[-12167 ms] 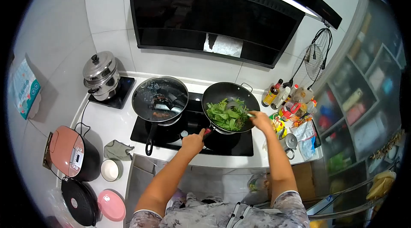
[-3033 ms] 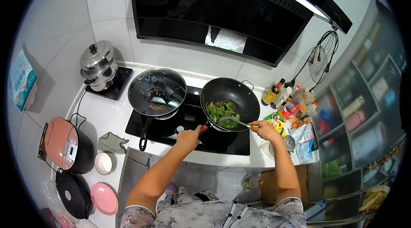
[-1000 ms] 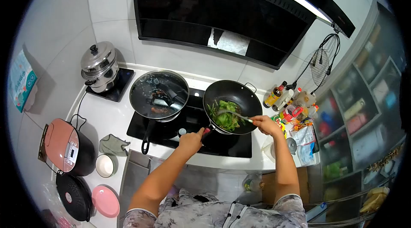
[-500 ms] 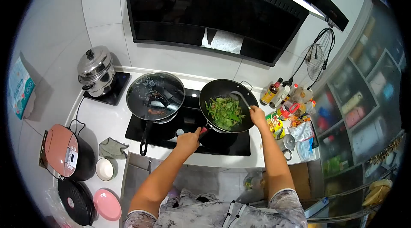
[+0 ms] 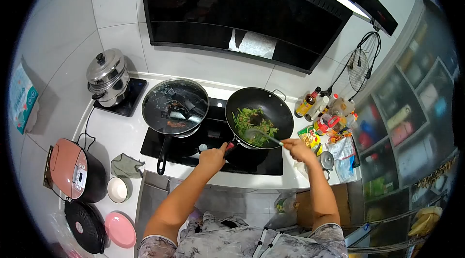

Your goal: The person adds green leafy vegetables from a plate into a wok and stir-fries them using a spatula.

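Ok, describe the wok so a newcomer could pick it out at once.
Below the range hood, find the black cooktop. The wok sits on the right, gripped by the left hand. Unlike the long-handled pan beside it, it holds leafy greens and has a metal loop handle.

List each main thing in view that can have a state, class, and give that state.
Wok, uncovered
Greens, wilted, loosely spread
Ladle, lower end in the greens
Left hand, closed on wok handle
Right hand, closed on ladle
Left pan, apparently glass-lidded
Steel pot, lid on
Rice cooker, lid shut
White bowl, upright, uncovered
Grey cloth, crumpled
Range hood, light on
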Demonstrator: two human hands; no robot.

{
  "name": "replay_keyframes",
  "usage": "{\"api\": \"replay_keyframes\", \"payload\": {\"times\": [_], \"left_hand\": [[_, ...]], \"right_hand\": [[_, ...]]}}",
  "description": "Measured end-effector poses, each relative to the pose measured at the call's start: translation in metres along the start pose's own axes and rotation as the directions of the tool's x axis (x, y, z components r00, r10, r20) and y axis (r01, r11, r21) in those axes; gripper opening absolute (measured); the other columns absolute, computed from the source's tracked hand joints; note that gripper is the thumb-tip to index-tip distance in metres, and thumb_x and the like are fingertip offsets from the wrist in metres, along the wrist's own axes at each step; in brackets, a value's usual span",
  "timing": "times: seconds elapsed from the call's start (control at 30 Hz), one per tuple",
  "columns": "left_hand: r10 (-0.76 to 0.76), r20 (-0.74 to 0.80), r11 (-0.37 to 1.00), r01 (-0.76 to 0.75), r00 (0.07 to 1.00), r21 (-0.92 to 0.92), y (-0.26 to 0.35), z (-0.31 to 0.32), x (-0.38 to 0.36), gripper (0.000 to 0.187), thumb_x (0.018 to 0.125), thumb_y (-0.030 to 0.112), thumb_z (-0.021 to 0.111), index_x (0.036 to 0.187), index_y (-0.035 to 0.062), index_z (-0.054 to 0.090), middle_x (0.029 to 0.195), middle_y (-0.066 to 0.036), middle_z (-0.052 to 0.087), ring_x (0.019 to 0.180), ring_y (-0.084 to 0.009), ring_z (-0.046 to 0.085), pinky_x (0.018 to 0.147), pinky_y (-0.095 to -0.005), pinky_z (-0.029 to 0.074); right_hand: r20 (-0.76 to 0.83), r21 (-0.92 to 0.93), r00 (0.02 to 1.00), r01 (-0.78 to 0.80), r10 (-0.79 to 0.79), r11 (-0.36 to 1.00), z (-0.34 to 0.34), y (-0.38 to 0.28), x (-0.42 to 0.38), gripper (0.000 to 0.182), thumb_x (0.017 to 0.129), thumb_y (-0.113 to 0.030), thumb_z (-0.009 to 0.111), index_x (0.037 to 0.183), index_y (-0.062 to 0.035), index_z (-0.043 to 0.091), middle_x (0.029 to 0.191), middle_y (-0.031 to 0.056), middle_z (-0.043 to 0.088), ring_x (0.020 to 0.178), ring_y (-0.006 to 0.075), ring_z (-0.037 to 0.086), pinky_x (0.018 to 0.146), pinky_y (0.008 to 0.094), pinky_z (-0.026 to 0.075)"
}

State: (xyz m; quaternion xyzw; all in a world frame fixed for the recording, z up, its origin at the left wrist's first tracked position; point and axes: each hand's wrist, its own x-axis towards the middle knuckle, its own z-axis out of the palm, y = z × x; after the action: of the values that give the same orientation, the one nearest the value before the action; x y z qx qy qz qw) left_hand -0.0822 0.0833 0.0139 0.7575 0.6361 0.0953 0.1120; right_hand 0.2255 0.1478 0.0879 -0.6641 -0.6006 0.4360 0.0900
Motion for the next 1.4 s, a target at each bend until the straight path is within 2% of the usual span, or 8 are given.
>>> {"api": "replay_keyframes", "payload": {"times": [0.03, 0.1, 0.4, 0.67, 0.73, 0.83, 1.03, 1.4], "left_hand": [[0.005, 0.002, 1.000, -0.005, 1.000, 0.003, -0.002, 0.002, 0.001, 0.057, 0.072, 0.017, 0.062, 0.127, 0.0129, 0.045, 0.072, -0.011, 0.065, 0.065, -0.0276, 0.064, 0.055, -0.0400, 0.050], [-0.004, 0.032, 1.000, 0.004, 0.999, -0.024, -0.005, 0.010, 0.004, 0.063, 0.072, 0.020, 0.061, 0.131, 0.0160, 0.040, 0.076, -0.013, 0.065, 0.069, -0.0300, 0.064, 0.058, -0.0418, 0.050], [0.011, -0.011, 1.000, -0.011, 1.000, -0.006, -0.001, 0.000, -0.001, 0.057, 0.072, 0.014, 0.060, 0.127, 0.0128, 0.046, 0.070, -0.010, 0.064, 0.065, -0.0279, 0.064, 0.056, -0.0401, 0.050], [0.001, 0.019, 1.000, -0.001, 1.000, -0.014, -0.002, 0.002, 0.001, 0.061, 0.073, 0.017, 0.061, 0.130, 0.0151, 0.042, 0.074, -0.011, 0.065, 0.067, -0.0284, 0.064, 0.057, -0.0402, 0.050], [-0.013, 0.080, 1.000, 0.015, 0.997, -0.024, -0.002, 0.002, 0.002, 0.064, 0.074, 0.020, 0.062, 0.133, 0.0170, 0.039, 0.078, -0.012, 0.065, 0.070, -0.0293, 0.064, 0.059, -0.0411, 0.050], [-0.005, 0.059, 0.999, 0.007, 0.998, -0.035, -0.003, 0.005, 0.001, 0.065, 0.074, 0.019, 0.062, 0.134, 0.0173, 0.038, 0.077, -0.013, 0.065, 0.069, -0.0297, 0.064, 0.060, -0.0415, 0.050], [0.001, 0.035, 1.000, 0.000, 0.999, -0.024, 0.000, -0.002, 0.000, 0.064, 0.073, 0.019, 0.062, 0.133, 0.0170, 0.040, 0.076, -0.014, 0.064, 0.069, -0.0303, 0.064, 0.059, -0.0410, 0.050], [0.009, 0.003, 1.000, -0.009, 1.000, -0.015, -0.004, 0.006, 0.002, 0.062, 0.072, 0.022, 0.063, 0.130, 0.0187, 0.041, 0.073, -0.014, 0.064, 0.065, -0.0310, 0.063, 0.055, -0.0419, 0.049]], "right_hand": [[-0.102, -0.203, 0.973, 0.184, -0.208, 0.962, 0.015, 0.008, 0.003, 0.028, 0.085, -0.021, 0.052, 0.109, -0.0101, 0.062, 0.076, 0.0145, 0.065, 0.064, 0.0277, 0.062, 0.061, 0.0360, 0.049], [-0.224, -0.392, 0.885, 0.301, -0.408, 0.869, 0.036, 0.022, 0.030, 0.029, 0.083, -0.019, 0.051, 0.108, -0.0077, 0.061, 0.090, 0.0207, 0.063, 0.088, 0.0370, 0.060, 0.082, 0.0417, 0.045], [-0.612, -0.269, 0.733, 0.161, -0.297, 0.950, 0.023, 0.008, 0.129, 0.029, 0.084, -0.020, 0.049, 0.103, -0.0011, 0.061, 0.095, 0.0245, 0.060, 0.092, 0.0400, 0.058, 0.080, 0.0455, 0.046], [-0.404, -0.129, 0.889, 0.178, -0.215, 0.976, 0.070, -0.022, 0.141, 0.027, 0.083, -0.022, 0.052, 0.105, -0.0092, 0.063, 0.099, 0.0227, 0.061, 0.094, 0.0385, 0.058, 0.083, 0.0437, 0.045], [-0.199, -0.423, 0.852, 0.371, -0.484, 0.827, 0.053, -0.015, 0.117, 0.029, 0.083, -0.024, 0.053, 0.108, -0.0116, 0.062, 0.099, 0.0207, 0.061, 0.093, 0.0375, 0.058, 0.083, 0.0434, 0.045], [-0.104, -0.680, 0.825, 0.349, -0.556, 0.645, 0.013, -0.017, 0.049, 0.029, 0.080, -0.023, 0.058, 0.109, -0.0180, 0.062, 0.088, 0.0174, 0.064, 0.084, 0.0332, 0.061, 0.073, 0.0435, 0.048], [-0.142, -0.816, 0.798, 0.240, -0.585, 0.525, -0.043, 0.036, 0.001, 0.024, 0.078, -0.021, 0.061, 0.101, -0.0170, 0.065, 0.079, 0.0135, 0.065, 0.072, 0.0310, 0.063, 0.066, 0.0422, 0.049], [-0.188, -0.679, 0.843, 0.259, -0.504, 0.686, -0.013, 0.011, 0.046, 0.026, 0.079, -0.022, 0.058, 0.103, -0.0175, 0.064, 0.089, 0.0156, 0.065, 0.083, 0.0331, 0.062, 0.072, 0.0444, 0.048]]}}
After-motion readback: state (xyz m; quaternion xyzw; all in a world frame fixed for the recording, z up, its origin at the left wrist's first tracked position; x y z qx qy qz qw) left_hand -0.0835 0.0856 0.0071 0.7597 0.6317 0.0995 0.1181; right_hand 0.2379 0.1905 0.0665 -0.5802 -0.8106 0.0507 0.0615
